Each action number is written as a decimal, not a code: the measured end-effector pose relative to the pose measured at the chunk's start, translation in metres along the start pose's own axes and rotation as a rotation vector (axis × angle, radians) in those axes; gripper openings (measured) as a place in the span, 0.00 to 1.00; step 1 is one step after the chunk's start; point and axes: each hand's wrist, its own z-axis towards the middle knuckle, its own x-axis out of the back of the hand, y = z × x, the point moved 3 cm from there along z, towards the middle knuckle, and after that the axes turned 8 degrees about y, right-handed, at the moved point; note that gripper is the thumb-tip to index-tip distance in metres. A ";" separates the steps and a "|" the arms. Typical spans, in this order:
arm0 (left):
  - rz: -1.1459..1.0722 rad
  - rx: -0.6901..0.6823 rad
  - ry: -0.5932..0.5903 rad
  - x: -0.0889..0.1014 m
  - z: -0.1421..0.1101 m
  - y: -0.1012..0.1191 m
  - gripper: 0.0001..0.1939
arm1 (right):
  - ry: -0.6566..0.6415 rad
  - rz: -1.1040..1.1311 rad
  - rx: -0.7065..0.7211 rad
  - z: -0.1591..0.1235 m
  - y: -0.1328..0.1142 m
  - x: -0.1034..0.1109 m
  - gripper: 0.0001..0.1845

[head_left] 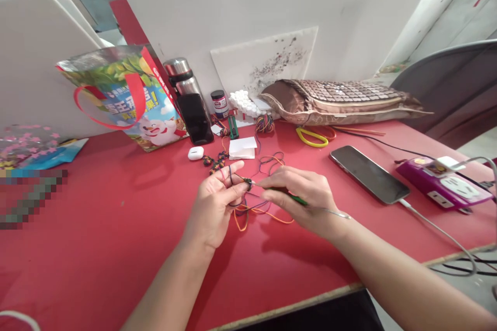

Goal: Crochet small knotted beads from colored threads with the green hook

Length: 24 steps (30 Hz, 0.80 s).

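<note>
Pinching knotted cord (247, 183) in closed left grip (214, 201); working at it with green-handled tool (297, 199) in closed right grip (310, 196), likely needing steady tension.

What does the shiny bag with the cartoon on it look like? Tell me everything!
The bag looks like glossy plastic, silver and leafy green on top, sky blue below, with big writing and a smiling white cartoon character. A red handle loops down its front. It stands near the back of the red table, tilted slightly. A dark phone is right beside it, maybe touching.
</note>
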 end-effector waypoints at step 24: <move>0.221 -0.398 0.023 0.001 -0.004 -0.009 0.29 | -0.008 -0.408 0.402 -0.018 -0.010 -0.032 0.14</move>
